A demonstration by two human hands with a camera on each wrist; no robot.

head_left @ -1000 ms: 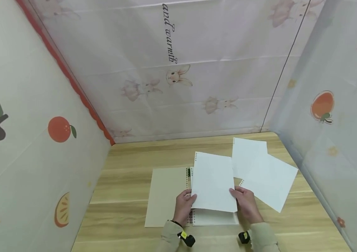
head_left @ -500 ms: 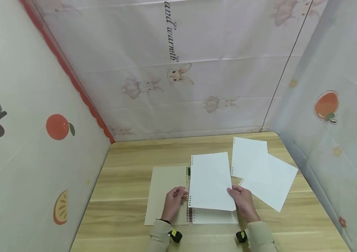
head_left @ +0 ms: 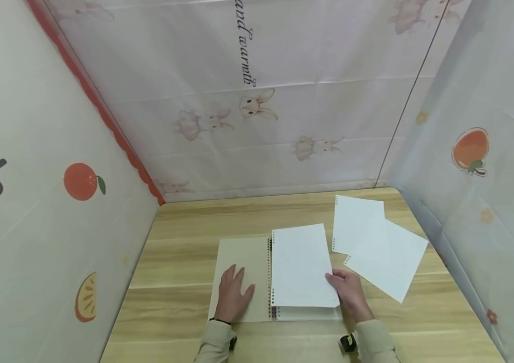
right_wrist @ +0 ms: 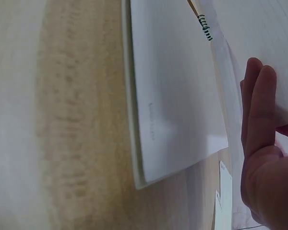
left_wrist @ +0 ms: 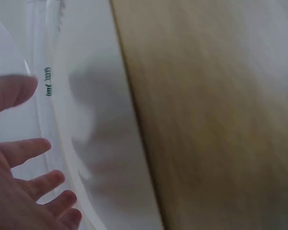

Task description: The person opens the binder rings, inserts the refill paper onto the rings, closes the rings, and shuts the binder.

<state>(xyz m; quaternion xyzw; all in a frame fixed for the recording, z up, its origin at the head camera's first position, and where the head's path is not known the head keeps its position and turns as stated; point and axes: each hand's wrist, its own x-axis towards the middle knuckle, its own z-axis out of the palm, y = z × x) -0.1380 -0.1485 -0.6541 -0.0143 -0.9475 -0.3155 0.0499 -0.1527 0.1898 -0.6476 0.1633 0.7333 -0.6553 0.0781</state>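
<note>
A spiral notebook lies open on the table, its beige cover (head_left: 249, 254) turned to the left and its white pages (head_left: 309, 313) on the right. Over the cover is my left hand (head_left: 232, 298), fingers spread; the left wrist view shows its fingers (left_wrist: 31, 152) apart with nothing between them. Above the pages, a loose white sheet (head_left: 301, 264) with punched holes along its left edge covers most of them. My right hand (head_left: 349, 292) pinches this sheet at its right edge, thumb on top. In the right wrist view the right hand (right_wrist: 269, 143) holds the sheet above the notebook page (right_wrist: 177, 96).
Two more loose sheets with punched holes lie overlapping at the right: an upper one (head_left: 357, 222) and a tilted one (head_left: 390, 259). The wooden table (head_left: 171, 282) is bounded by printed cloth walls at the back, left and right.
My left hand has let go of the sheet and moved left over the cover, its fingers spreading. Still held by the right hand, the sheet has shifted left toward the spiral.
</note>
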